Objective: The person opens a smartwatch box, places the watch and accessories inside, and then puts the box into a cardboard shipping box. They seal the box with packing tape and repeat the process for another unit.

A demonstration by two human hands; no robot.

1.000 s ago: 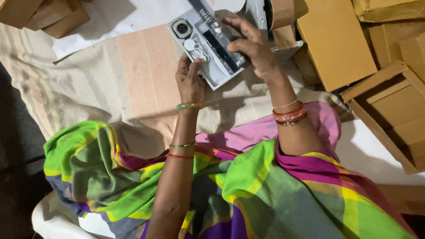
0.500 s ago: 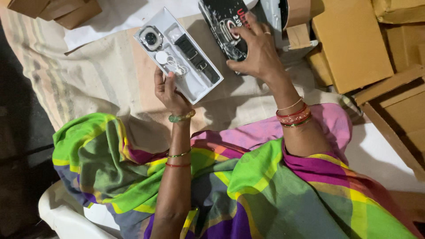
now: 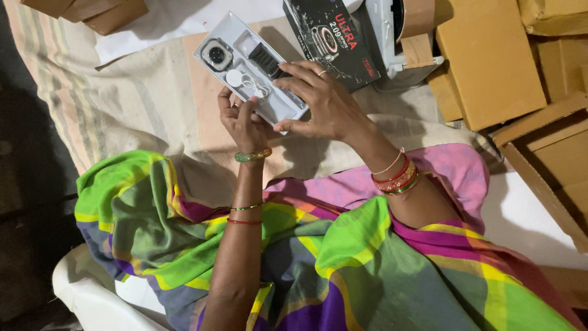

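Head view, both hands, left (image 3: 245, 122), right (image 3: 321, 101), gripping grey tray (image 3: 245, 67) edges

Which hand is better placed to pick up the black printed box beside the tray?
Probably the right hand. It lies over the white tray's far end, with the black printed box just beyond its fingers. The left hand grips the tray's near edge, farther from the box.

Brown cardboard boxes (image 3: 490, 58) crowd the striped cloth's (image 3: 116, 116) right edge, with two more (image 3: 86, 12) at its top-left corner. A black printed box (image 3: 334, 40) lies along the top edge, beside a roll of brown tape (image 3: 416, 15).
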